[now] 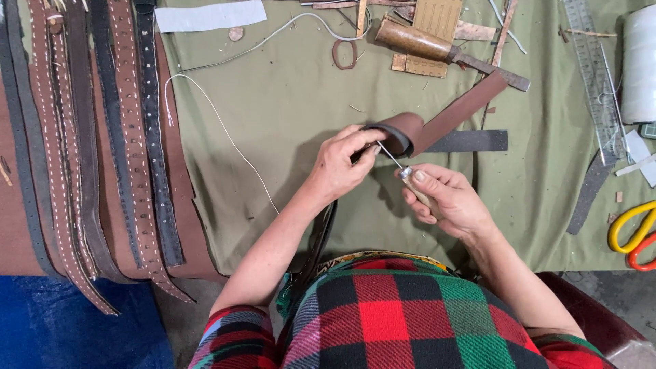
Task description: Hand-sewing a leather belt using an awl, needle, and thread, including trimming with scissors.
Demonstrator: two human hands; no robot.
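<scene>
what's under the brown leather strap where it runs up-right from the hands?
Under the brown leather strap lie a dark grey flat strip and the olive-green cloth. The dark grey flat strip's left end is hidden beneath the strap.

Finished belts point(102, 150) hang in a row well left of the hands, w/ white thread point(225, 137) trailing betw. them & the hands. Wood-handled tool point(437, 48) & leather scraps lie beyond the hands. Clear ruler point(593, 82) & thread spool point(639, 65) far right; yellow/orange scissors point(632, 236) right, nr table edge.
</scene>
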